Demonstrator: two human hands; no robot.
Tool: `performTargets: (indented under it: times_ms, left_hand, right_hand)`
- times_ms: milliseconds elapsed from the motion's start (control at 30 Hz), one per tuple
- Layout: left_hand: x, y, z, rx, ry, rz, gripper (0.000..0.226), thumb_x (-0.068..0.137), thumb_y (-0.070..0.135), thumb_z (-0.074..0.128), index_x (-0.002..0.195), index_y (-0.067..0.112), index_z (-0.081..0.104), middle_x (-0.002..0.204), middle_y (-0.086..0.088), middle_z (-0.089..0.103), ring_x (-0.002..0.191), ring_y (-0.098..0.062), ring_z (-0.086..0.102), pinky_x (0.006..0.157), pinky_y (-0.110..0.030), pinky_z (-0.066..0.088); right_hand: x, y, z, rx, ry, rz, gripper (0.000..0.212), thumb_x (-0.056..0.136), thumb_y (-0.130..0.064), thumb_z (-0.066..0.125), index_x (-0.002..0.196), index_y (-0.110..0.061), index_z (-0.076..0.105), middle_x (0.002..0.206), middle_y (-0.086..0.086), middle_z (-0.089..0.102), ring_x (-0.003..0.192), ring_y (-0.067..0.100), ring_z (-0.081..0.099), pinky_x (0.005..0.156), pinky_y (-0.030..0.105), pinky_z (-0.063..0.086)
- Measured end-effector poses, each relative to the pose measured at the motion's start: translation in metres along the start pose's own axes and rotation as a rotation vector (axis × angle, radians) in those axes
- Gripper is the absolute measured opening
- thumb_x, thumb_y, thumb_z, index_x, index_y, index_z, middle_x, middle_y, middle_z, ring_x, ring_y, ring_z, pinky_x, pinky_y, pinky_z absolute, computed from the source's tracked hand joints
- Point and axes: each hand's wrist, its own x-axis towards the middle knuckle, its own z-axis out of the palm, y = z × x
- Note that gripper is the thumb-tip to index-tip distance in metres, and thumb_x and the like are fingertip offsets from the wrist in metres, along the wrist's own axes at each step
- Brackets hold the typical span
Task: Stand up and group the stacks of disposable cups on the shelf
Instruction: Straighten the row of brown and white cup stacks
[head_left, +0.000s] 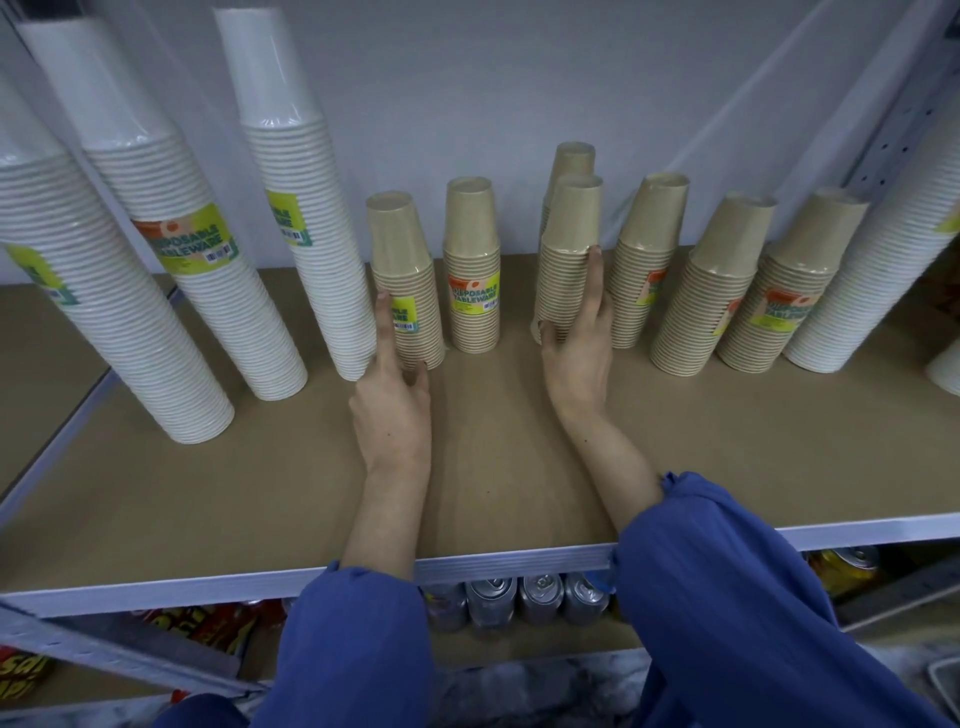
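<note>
Seven tan cup stacks (649, 260) stood rim-down along the back of the matte brown shelf board (493, 457). Each had a smooth tapered top above fine ridges of stacked rolled rims. Four taller white cup stacks (306, 234), ridged the same way and wrapped in glossy clear film, flanked them, three to the left and one to the right. Yellow-green labels (474, 297) sat on several stacks.

The left hand (395, 400) gripped the leftmost tan stack (410, 291). Its index finger ran straight up the stack's left side, wedged against the neighbouring white stack, and its thumb was at the base; its other fingers were hidden. The right hand (576, 358) clasped the third tan stack (563, 270), thumb low on the left side and fingers laid up the right side. Directly behind that one stood the rear tan stack (571, 156), with only its top showing.

Blue sleeves (727, 597) covered both forearms and hid part of the shelf's pale metal front edge (208, 587). Below the edge, the silvery tops of drink cans (540, 597) showed, and red-and-yellow packaging to the left was too blurred to read. The frame cut off the white stacks at both sides. The labels on the right-hand tan stacks were turned partly out of sight.
</note>
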Motion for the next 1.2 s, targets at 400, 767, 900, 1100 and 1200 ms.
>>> performTargets:
  times_ms: [400, 767, 900, 1100, 1200]
  left_hand:
    - [-0.001, 0.000, 0.000, -0.023, -0.042, 0.029, 0.076, 0.083, 0.003, 0.055, 0.143, 0.031, 0.015, 0.106, -0.018, 0.065, 0.089, -0.036, 0.063, 0.079, -0.042, 0.047]
    - [-0.001, -0.001, 0.000, -0.011, -0.045, 0.028, 0.079, 0.082, 0.000, 0.054, 0.143, 0.031, 0.014, 0.107, -0.017, 0.065, 0.087, -0.036, 0.063, 0.078, -0.041, 0.048]
    - [-0.002, -0.001, 0.000, -0.010, -0.039, 0.032, 0.079, 0.081, -0.001, 0.054, 0.143, 0.030, 0.015, 0.104, -0.017, 0.066, 0.083, -0.035, 0.063, 0.075, -0.040, 0.048]
    - [-0.002, 0.000, 0.000, -0.004, -0.047, 0.038, 0.080, 0.081, -0.002, 0.053, 0.143, 0.031, 0.014, 0.105, -0.018, 0.065, 0.084, -0.036, 0.063, 0.077, -0.041, 0.048]
    - [-0.002, 0.000, 0.000, -0.002, -0.045, 0.036, 0.080, 0.081, -0.002, 0.052, 0.143, 0.031, 0.014, 0.107, -0.018, 0.064, 0.085, -0.036, 0.062, 0.078, -0.041, 0.048]
  right_hand:
    - [-0.009, -0.001, -0.006, 0.042, -0.046, 0.036, 0.102, 0.068, -0.015, 0.077, 0.144, -0.014, 0.009, 0.123, 0.020, 0.043, 0.109, 0.031, 0.048, 0.099, 0.038, 0.039]
    - [-0.007, 0.008, -0.013, 0.123, -0.241, 0.003, 0.097, 0.076, 0.002, 0.063, 0.144, -0.029, 0.002, 0.141, 0.008, 0.043, 0.117, 0.027, 0.052, 0.097, 0.032, 0.041]
    - [-0.008, 0.009, -0.012, 0.159, -0.241, 0.043, 0.104, 0.068, -0.010, 0.076, 0.144, -0.024, 0.006, 0.134, 0.012, 0.044, 0.120, 0.024, 0.047, 0.102, 0.040, 0.039]
    - [-0.006, 0.014, -0.011, 0.153, -0.326, -0.024, 0.096, 0.075, 0.001, 0.063, 0.145, -0.022, -0.001, 0.150, 0.006, 0.027, 0.134, 0.021, 0.032, 0.102, 0.021, 0.024]
    - [-0.006, 0.013, -0.013, 0.113, -0.322, -0.045, 0.095, 0.077, 0.000, 0.061, 0.144, -0.026, -0.001, 0.146, 0.006, 0.037, 0.126, 0.024, 0.044, 0.096, 0.023, 0.032]
